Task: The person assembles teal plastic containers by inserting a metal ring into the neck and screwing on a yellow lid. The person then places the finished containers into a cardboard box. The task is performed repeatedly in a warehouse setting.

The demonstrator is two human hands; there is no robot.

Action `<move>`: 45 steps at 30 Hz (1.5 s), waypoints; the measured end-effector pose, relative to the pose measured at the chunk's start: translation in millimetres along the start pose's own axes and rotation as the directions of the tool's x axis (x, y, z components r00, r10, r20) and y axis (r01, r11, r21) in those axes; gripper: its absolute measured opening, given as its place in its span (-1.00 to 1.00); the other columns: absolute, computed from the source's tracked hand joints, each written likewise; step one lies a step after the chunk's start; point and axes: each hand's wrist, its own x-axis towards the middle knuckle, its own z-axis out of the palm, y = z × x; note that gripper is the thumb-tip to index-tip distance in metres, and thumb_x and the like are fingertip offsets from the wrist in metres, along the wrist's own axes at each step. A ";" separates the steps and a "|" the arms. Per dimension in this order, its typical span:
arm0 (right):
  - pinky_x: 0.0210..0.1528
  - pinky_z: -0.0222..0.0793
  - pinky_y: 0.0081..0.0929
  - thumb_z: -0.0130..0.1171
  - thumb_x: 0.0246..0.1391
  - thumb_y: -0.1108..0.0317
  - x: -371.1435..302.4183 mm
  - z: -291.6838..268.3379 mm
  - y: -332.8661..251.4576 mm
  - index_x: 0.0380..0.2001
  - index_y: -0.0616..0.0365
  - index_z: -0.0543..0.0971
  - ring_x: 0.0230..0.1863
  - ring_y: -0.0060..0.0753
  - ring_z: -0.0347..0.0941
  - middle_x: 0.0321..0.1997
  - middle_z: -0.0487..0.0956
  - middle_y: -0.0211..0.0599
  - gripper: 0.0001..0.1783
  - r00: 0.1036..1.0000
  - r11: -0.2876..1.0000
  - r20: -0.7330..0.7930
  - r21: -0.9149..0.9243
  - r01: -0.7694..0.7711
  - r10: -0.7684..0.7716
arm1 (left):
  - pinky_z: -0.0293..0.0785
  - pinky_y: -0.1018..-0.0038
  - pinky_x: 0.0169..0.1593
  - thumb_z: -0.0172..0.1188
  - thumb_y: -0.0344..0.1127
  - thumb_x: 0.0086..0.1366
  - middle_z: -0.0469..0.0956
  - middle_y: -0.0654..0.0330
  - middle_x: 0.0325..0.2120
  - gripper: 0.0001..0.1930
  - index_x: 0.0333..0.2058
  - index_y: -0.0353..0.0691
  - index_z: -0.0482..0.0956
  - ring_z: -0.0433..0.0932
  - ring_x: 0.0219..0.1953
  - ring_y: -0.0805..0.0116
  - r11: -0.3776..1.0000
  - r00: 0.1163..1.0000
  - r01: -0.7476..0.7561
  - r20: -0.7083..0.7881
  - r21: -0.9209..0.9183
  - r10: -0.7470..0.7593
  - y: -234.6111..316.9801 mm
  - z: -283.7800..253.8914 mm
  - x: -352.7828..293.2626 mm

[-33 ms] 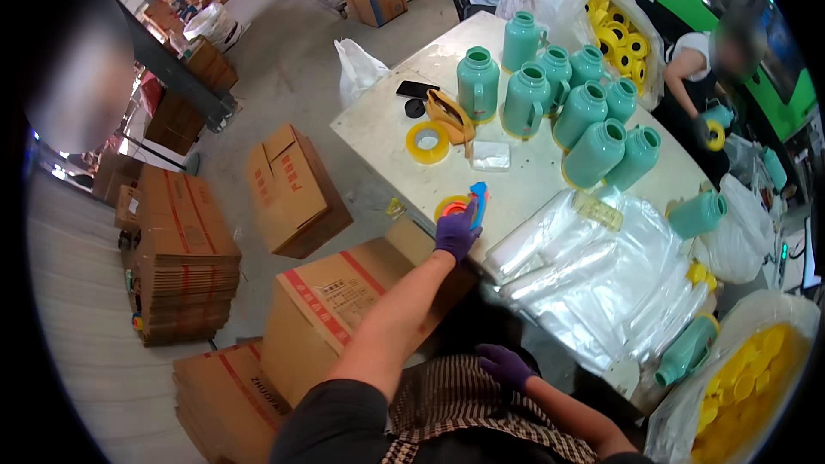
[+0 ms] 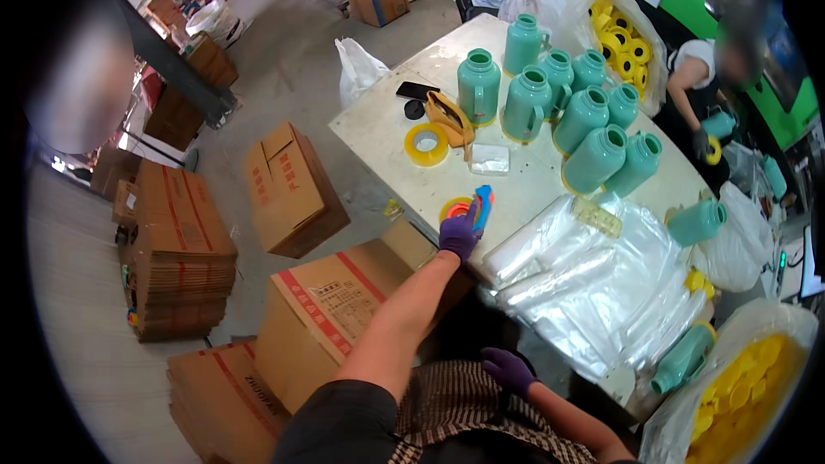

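Note:
My left hand [image 2: 460, 234], in a purple glove, reaches to the table's near left edge and is closed on a blue tape dispenser [image 2: 484, 206]. An orange-and-yellow tape roll shows beside the fingers, partly covered by them. My right hand [image 2: 509, 371], gloved in purple too, hangs low before my checked apron [image 2: 443, 395], its fingers loosely extended and holding nothing visible. Past the dispenser lie a small clear-wrapped packet [image 2: 489, 160], a roll of clear yellowish tape [image 2: 425, 145] and a tan pouch [image 2: 449, 119].
Several green thermos flasks [image 2: 526, 101] stand on the table; others lie right. Flat clear plastic bags [image 2: 593, 283] cover its near part. Sacks of yellow parts [image 2: 746, 391] flank it. Cardboard boxes [image 2: 296, 193] stand left. A co-worker [image 2: 692, 90] handles a flask at the far right.
My left hand and the tape dispenser have shifted very slightly right across the table. The view has tilted a little. My right hand stays low before the apron.

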 end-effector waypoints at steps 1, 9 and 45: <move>0.21 0.39 -0.28 0.14 0.21 0.08 -4.1 -6.3 17.6 0.14 0.17 0.52 0.16 -0.13 0.51 0.12 0.57 -0.01 -0.48 0.999 0.999 -0.053 -0.035 -0.007 0.005 | 0.51 0.12 -0.12 0.31 -0.05 0.13 0.61 -0.06 -0.25 -0.21 0.31 -0.18 0.27 0.60 -0.21 -0.08 0.991 0.976 -0.047 -0.219 -0.122 0.019 3.4 25.6 7.7; 0.18 0.39 -0.35 0.15 0.25 0.11 31.7 2.6 42.7 0.11 0.19 0.53 0.10 -0.21 0.53 0.06 0.62 -0.12 -0.52 0.989 0.991 -0.132 0.123 -0.046 0.063 | 0.25 0.15 0.22 0.25 -0.19 0.23 0.45 0.01 0.07 -0.53 0.08 -0.23 0.48 0.36 0.16 -0.03 0.968 0.942 -0.178 -0.316 -0.175 0.116 -80.2 -152.6 -187.3; 0.18 0.37 -0.30 -0.18 0.23 -0.43 184.5 204.4 -194.3 -0.10 0.21 0.65 0.06 -0.31 0.55 0.07 0.63 -0.11 -0.15 0.907 0.933 0.343 0.173 -0.316 0.243 | 0.49 0.32 -0.02 -0.03 -0.18 0.46 0.61 0.04 -0.10 -0.65 0.00 -0.31 0.53 0.60 -0.14 0.07 0.743 0.836 0.455 -0.050 -0.491 -0.546 -18.9 -205.3 -419.0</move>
